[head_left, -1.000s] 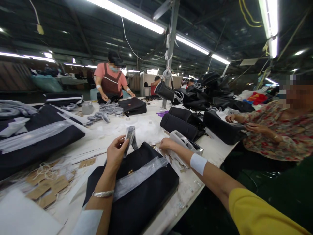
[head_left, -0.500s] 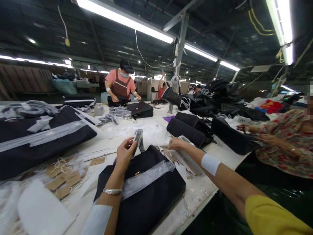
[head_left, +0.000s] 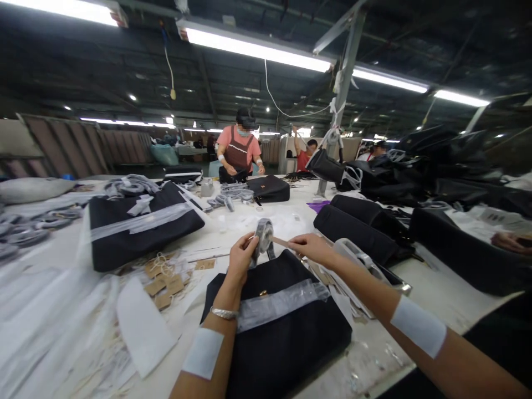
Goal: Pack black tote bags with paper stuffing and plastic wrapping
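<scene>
While a broad white worktable stretches across the scene, a large heap of black bags rises at its far right. Across the table, a co-worker in a pink top and brown apron stands with both hands low, near other black bags.

Directly before the wearer lies a wide, smooth black bag, flat on the table near its front edge, with its top towards the far side. Off to its left, well apart, rests another black bag with a translucent band across it.

The left hand, above the nearer bag's top edge, has its thumb and fingers closed around a looped grey, plastic-wrapped handle, which stands up there. The right hand, just to the right, has its thumb and fingertips pinched together on one end of a narrow tan strip; the other end reaches the loop, though whether it passes through cannot be told.

A crinkled clear plastic band crosses the nearer bag. Brown card tags with white strings lie loosely to the left. Smallest is a gold-coloured metal clasp, just above the clear band.
</scene>
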A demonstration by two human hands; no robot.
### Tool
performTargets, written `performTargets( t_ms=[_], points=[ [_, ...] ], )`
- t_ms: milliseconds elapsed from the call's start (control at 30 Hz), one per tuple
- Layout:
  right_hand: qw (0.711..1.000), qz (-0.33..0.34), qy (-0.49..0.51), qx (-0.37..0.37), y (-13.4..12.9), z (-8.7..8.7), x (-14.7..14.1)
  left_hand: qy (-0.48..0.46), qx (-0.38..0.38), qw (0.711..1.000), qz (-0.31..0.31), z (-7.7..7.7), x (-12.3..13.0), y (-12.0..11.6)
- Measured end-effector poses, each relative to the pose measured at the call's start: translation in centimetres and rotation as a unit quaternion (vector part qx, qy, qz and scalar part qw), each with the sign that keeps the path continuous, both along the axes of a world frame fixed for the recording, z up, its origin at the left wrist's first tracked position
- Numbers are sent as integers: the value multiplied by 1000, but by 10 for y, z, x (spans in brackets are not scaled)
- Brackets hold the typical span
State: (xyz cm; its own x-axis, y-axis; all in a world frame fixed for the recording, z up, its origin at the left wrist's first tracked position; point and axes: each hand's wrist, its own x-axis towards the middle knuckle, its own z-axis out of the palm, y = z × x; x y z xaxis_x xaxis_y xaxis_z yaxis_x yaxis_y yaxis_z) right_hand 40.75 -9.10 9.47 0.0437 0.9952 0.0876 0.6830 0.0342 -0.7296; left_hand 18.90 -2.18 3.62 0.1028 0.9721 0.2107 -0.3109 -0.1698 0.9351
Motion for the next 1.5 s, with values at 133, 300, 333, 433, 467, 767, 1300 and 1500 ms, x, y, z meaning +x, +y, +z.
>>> performTargets(
  t_ms=[133, 300, 333, 433, 467, 767, 1300, 1500],
  points=[
    [999, -9, 14, 41, 14, -14, -27, -8, -5, 1000, 7, 1, -3, 0],
    [995, 19, 44, 86, 25, -19, -41, -13, 5, 1000, -9, 2, -1, -1],
    [994, 27, 43, 92, 26, -19, -43, -14, 7, 1000, -10, 3, -1, -2],
    [992, 50, 46, 110, 25, -19, -42, -18, 6, 1000, -7, 3, -2, -1],
    [991, 58, 48, 111, 24, -20, -40, -19, 4, 1000, -4, 4, -3, -1],
    [994, 42, 40, 94, 17, -20, -24, -27, -20, 999, 9, 3, -4, 1],
    [983, 83, 112, 117, 50, -33, -37, 20, 13, 999, -28, 0, 0, 0],
    [968, 93, 214, 93, 62, -43, -55, 53, 39, 998, -19, -5, -2, 5]
  ],
)
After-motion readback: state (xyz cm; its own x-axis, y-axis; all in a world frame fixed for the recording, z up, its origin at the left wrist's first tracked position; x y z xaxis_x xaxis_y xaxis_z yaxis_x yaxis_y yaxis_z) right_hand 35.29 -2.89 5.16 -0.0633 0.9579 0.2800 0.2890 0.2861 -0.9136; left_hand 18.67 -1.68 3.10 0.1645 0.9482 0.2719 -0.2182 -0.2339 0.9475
